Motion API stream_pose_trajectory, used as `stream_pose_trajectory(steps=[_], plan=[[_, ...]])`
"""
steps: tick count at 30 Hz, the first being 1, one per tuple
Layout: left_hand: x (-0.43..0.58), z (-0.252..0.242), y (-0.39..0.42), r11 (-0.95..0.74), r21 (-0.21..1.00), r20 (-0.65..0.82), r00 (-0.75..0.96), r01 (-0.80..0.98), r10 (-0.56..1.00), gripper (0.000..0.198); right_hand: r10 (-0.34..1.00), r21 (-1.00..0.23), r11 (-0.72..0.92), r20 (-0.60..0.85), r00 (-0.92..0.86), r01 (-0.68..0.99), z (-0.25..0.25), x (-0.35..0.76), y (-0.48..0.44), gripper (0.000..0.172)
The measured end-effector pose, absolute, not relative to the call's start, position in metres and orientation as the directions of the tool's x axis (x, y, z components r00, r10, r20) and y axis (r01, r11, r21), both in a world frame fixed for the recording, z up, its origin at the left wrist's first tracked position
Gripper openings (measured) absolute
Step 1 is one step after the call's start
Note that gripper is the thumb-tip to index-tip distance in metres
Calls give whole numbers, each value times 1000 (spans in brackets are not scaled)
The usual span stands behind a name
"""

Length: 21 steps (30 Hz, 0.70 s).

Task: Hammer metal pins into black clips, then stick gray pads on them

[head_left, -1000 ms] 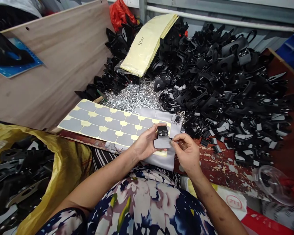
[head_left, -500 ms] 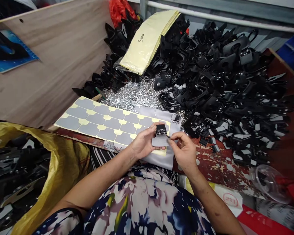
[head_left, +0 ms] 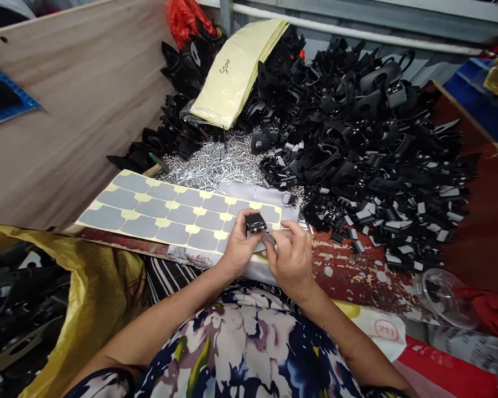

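Note:
My left hand (head_left: pixel 237 250) is closed around a small black plastic clip part (head_left: pixel 256 222), with small metal bits along its lower edge. Below that part shows a light grey pad (head_left: pixel 259 247), partly covered by my fingers. The thumb and fingertips of my right hand (head_left: pixel 292 255) pinch the pad's right side, where it looks bent. Under both hands lies a yellow backing sheet (head_left: pixel 128 214) with rows of grey shaped stickers. A pile of thin metal pins (head_left: pixel 216 166) is just behind the sheet.
Black plastic parts (head_left: pixel 348 138) are heaped across the back and right. A yellow paper stack (head_left: pixel 236 74) in clear plastic lies on the heap. At left are a wooden board (head_left: pixel 83 99) and a yellow sack (head_left: pixel 103 287) of black parts. A clear plastic tub (head_left: pixel 444 298) stands right.
My right hand has moved in against the left, and its fingers now press on the grey pad's edge. The black part has tilted, and less of the pad shows. The view has shifted slightly.

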<state>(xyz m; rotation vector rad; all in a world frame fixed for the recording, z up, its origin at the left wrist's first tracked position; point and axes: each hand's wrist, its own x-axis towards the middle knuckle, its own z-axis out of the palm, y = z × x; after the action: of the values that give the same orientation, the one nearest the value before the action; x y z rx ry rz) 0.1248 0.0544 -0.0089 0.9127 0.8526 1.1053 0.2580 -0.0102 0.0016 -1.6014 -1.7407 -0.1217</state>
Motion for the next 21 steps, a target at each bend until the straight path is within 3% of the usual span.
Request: stream_pose_trajectory(steps=[2,4,7,9,14,18,21], plan=[[124,-7,54,279,877,-185,260,-392,948,40,818,-422,133,557,141,897,6,264,-9,35],[122,-5,55,355,842,-241,306,-405,921,44,874,-543,104,449,184,833,9,270,-6,43],[120,1,55,417,819,-259,394,-395,882,45,977,-803,81,181,112,591,6,273,1,24],[116,5,55,481,770,-274,464,-419,842,46,984,-896,56,124,126,441,1,271,3,12],[104,13,54,673,557,-371,579,-486,726,46,931,-908,136,255,263,396,-5,265,3,4],[97,17,49,722,509,-406,609,-468,681,32,956,-945,143,209,206,295,-6,268,4,4],[97,19,44,691,536,-386,587,-485,712,28,943,-857,207,303,137,471,2,269,1,6]])
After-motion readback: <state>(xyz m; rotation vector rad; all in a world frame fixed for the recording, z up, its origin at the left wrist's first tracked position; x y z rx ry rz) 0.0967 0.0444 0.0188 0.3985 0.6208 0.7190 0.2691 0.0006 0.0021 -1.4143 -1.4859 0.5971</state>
